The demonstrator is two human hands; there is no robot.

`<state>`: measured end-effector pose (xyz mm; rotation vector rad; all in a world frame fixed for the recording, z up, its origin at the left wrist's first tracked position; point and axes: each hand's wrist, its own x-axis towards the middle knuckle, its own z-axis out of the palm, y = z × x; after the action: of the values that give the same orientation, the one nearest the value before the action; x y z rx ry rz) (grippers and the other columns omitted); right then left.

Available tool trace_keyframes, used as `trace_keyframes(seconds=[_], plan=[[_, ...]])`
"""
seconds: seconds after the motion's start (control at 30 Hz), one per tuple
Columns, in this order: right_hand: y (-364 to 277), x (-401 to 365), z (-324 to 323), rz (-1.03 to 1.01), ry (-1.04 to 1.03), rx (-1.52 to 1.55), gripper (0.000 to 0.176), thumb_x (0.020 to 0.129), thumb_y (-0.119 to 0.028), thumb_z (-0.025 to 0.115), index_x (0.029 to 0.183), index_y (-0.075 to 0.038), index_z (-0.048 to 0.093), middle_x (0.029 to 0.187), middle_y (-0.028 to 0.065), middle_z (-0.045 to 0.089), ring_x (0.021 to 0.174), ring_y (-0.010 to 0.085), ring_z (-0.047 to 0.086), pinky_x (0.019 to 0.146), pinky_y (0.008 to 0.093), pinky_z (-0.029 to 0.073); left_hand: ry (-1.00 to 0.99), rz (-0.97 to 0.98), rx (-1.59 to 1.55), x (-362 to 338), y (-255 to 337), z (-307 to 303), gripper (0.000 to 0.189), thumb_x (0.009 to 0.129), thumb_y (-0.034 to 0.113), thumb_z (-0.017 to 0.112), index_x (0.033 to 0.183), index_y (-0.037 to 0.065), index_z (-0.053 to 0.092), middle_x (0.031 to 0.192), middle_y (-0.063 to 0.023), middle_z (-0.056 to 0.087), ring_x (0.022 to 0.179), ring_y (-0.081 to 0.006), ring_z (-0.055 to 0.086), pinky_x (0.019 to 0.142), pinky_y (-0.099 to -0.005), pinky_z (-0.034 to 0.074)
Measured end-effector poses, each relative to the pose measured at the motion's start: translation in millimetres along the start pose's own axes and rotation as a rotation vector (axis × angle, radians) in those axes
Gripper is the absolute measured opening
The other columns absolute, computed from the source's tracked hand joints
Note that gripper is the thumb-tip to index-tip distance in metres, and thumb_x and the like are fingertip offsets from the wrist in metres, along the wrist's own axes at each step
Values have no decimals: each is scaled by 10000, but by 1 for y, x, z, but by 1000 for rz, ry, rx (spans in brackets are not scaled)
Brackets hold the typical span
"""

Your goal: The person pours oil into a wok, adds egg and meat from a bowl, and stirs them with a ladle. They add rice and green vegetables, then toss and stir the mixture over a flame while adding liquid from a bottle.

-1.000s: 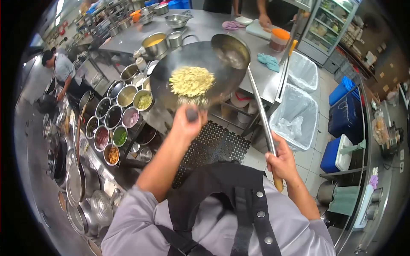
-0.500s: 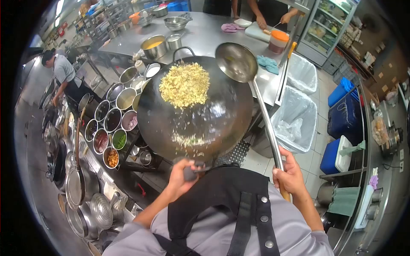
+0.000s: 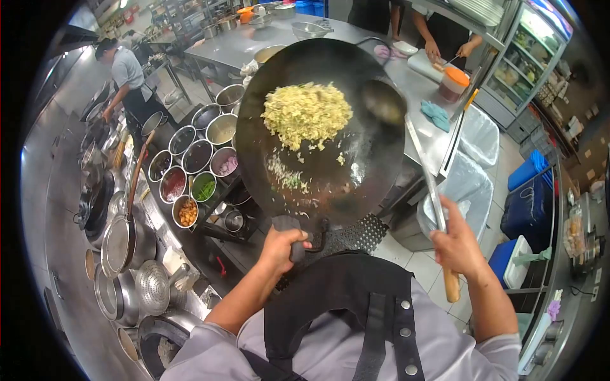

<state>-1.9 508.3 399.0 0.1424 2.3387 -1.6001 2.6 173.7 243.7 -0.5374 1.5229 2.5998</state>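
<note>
The left hand (image 3: 280, 246) is clenched tight around the handle of the black wok (image 3: 321, 127) — held up, fried rice (image 3: 306, 114) inside. The right hand (image 3: 456, 244) is closed around the ladle (image 3: 416, 152) shaft, its bowl resting inside the wok's far rim.

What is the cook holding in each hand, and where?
The left hand holds the wok by its near handle. The right hand holds the ladle low on its shaft, above the wooden end.

**Steel kitchen, brightly lit**

A long stainless tabletop (image 3: 229, 47) runs across the back, with a glass-door fridge (image 3: 527, 70) at its right end. Two bag-lined bins (image 3: 480, 136) and blue coolers (image 3: 530, 197) stand on the pale tiled floor (image 3: 410, 263).
</note>
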Motion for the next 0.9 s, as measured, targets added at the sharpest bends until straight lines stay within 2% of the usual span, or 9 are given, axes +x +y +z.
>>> trace_keyframes(seconds=[0.17, 0.2, 0.27, 0.4, 0.53, 0.63, 0.73, 0.77, 0.9], plan=[[13, 7, 41, 263, -460, 446, 521, 927, -24, 552, 1411, -112, 383, 706, 49, 509, 484, 137, 496, 411, 294, 409, 4, -288, -299, 27, 10, 7, 135, 793, 13, 643, 904, 28, 566, 822, -85, 594, 609, -169, 565, 684, -330, 546], [19, 7, 42, 303, -470, 442, 521, 927, -24, 552, 1411, -112, 383, 706, 49, 509, 484, 137, 496, 411, 294, 409, 39, -359, -362, 20, 11, 12, 159, 799, 22, 646, 929, 41, 558, 826, -74, 585, 600, -158, 552, 699, -316, 542], [34, 5, 38, 609, -587, 1122, 389, 943, -66, 564, 1307, -131, 443, 718, 47, 501, 492, 114, 455, 396, 269, 369, 68, -462, -434, 5, -8, 0, 181, 801, 28, 652, 942, 56, 542, 818, -69, 585, 604, -145, 556, 707, -309, 539], [61, -1, 35, 723, -577, 1312, 271, 960, -73, 547, 1223, -136, 527, 739, 50, 495, 495, 93, 437, 384, 233, 335, 87, -573, -546, -13, -26, -10, 203, 815, 41, 664, 938, 70, 505, 798, -56, 584, 621, -116, 571, 706, -290, 533], [70, 5, 21, 647, -620, 1370, 322, 964, -72, 533, 1279, -139, 546, 740, 49, 494, 491, 94, 439, 382, 228, 334, 89, -526, -537, -1, -29, -7, 212, 824, 46, 670, 940, 49, 492, 804, -61, 587, 630, -113, 610, 649, -275, 569], [83, 29, 7, 467, -748, 1476, 546, 977, -85, 477, 1511, -66, 368, 763, 50, 476, 526, 110, 484, 413, 253, 446, 135, -506, -561, 19, -18, 8, 154, 825, 41, 644, 904, 80, 516, 814, -53, 555, 639, -146, 567, 648, -347, 486], [75, 55, -5, 377, -677, 1232, 544, 981, -94, 475, 1511, -36, 365, 767, 48, 471, 536, 115, 491, 425, 265, 467, 109, -448, -507, 39, -9, 28, 140, 817, 48, 647, 901, 92, 544, 777, -30, 582, 658, -139, 568, 670, -357, 468], [65, 66, -16, 439, -692, 1266, 277, 976, -75, 519, 1248, -128, 533, 744, 43, 495, 545, 108, 496, 444, 258, 461, 102, -402, -477, 44, -5, 36, 139, 816, 57, 651, 898, 94, 545, 762, -30, 582, 658, -148, 569, 670, -354, 465], [76, 122, -54, 499, -878, 1518, 251, 987, -90, 525, 1229, -152, 547, 750, 53, 507, 547, 122, 509, 441, 265, 468, 51, -273, -419, 61, -4, 55, 176, 819, 110, 694, 915, 58, 555, 781, -93, 611, 679, -201, 625, 658, -378, 551]])
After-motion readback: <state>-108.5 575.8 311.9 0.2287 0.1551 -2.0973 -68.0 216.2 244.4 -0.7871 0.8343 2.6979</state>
